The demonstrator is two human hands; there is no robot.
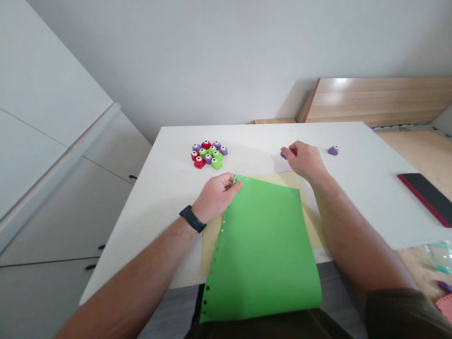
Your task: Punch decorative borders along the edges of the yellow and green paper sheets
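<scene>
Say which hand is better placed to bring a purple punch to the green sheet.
Right, probably: the right hand has its fingers at a purple punch, while the left hand holds the sheet near its far-left corner.

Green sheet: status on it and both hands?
Left hand pinching green sheet near top corner, star-punched edge. Right hand closed on partly hidden purple craft punch. Yellow sheet partly under green one.

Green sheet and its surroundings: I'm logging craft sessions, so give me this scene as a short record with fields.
left hand: holds green sheet near its top left corner
right hand: fingertips on held purple punch
holes: star-shaped, along left edge
beneath: yellow sheet
back left: punch cluster, red, green, purple
beyond right hand: lone purple punch
</scene>
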